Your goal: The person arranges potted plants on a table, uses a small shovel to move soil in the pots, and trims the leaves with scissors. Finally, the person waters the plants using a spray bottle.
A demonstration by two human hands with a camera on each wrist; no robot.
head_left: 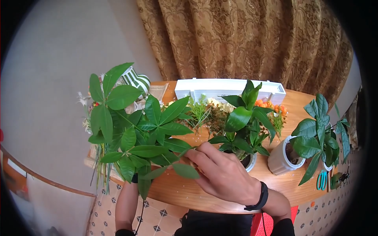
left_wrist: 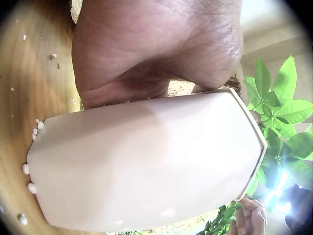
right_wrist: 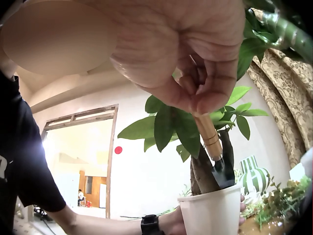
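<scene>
My right hand pinches the wooden handle of a small trowel between thumb and fingers. Its dark blade points down inside the rim of a white plant pot, beside a thick brown trunk. Broad green leaves of this potted plant spread over the table's left side in the head view and hide the pot there. Around the pot's side my left hand is wrapped, palm against the wall, with fingertips showing at the far edge in the right wrist view. The pot stands on the wooden table.
To the right stand two more potted plants, one in a white pot, near teal-handled scissors. A long white planter box lies at the back, with artificial flowers before it. A green-striped vase is at the back left. White beads dot the table.
</scene>
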